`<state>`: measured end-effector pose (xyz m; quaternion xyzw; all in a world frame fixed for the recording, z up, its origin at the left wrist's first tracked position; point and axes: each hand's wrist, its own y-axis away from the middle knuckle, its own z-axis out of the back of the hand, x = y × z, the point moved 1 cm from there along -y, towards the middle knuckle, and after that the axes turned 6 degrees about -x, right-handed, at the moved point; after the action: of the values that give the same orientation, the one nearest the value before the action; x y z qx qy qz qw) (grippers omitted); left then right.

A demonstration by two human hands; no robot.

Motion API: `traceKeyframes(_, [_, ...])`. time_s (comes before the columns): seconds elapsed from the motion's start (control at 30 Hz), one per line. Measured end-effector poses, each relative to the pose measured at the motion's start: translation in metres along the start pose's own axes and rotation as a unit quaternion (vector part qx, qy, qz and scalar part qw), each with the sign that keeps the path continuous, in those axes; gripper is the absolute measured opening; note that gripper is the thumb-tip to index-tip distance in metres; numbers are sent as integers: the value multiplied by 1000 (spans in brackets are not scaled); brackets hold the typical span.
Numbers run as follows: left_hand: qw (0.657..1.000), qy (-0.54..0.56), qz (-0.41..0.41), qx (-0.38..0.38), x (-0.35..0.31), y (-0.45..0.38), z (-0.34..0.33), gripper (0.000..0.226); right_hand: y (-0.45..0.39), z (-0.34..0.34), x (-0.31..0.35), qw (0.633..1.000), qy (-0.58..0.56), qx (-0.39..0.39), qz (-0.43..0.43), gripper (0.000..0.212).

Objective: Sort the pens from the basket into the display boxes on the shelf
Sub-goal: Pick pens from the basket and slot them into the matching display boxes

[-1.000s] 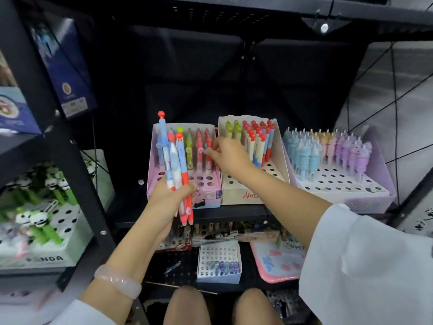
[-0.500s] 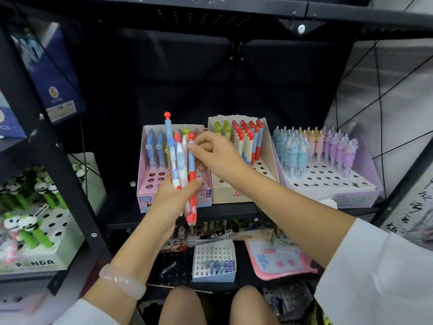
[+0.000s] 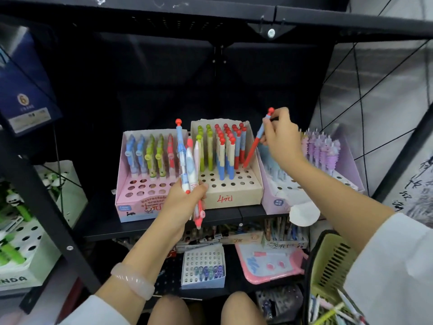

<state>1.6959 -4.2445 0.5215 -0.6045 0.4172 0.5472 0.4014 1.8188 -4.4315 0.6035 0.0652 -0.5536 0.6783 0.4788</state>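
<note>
- The right hand [image 3: 281, 137] pinches one red pen [image 3: 254, 146] near its knobbed top, tilted, its tip just above the right rear holes of the beige box [image 3: 234, 195].
- The left hand [image 3: 180, 205] has its grip closed round a bundle [image 3: 189, 165] of about four pens, upright, in front of the gap between the beige box and the pink box [image 3: 140, 205] to its left.
- Progress, as I judge it: partly done. The beige box holds green and red-topped pens in its rear rows, with its front rows of holes open; the pink box has one rear row filled and its front holes free; the lilac box [image 3: 276, 202] to the right of the beige box is filled at the back.
- Still to go: the pen in hand, the bundle, and more pens lying in the green basket [image 3: 328, 261] low and to the right of the beige box (how many I cannot tell).
- Room: the red pen's tip sits close beside the standing red-and-blue pens, so the likely snag is knocking a neighbour while seeking a hole.
- The beige box's raised right wall stands just beside the pen's tip, which leaves little sideways play there.
- Above the beige box there is open dark space up to the upper shelf [image 3: 210, 17], ample for lifting a pen straight up.
</note>
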Motion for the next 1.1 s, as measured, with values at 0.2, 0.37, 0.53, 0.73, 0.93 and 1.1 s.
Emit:
traceKeyframes(0.2, [1000,9,10,13,1,1,-2,13,-5,-16,-6,995,81,24,50,21])
traceKeyframes(0.37, [1000,17,10,2,2,-2,0,10,-4,-25,-11,986,131,87,45,22])
traceKeyframes(0.53, [1000,9,18,6,4,0,0,12,-10,-35,-6,953,237,180,60,9])
traceKeyframes(0.73, [1000,27,12,9,2,3,-2,4,3,-26,8,987,135,59,58,11])
traceKeyframes(0.93, [998,63,4,31,1,9,-12,8,48,-31,46,951,-142,274,-23,15])
traceKeyframes(1.1, [996,74,6,45,-1,13,-10,9,58,-36,52,916,-236,309,-97,22])
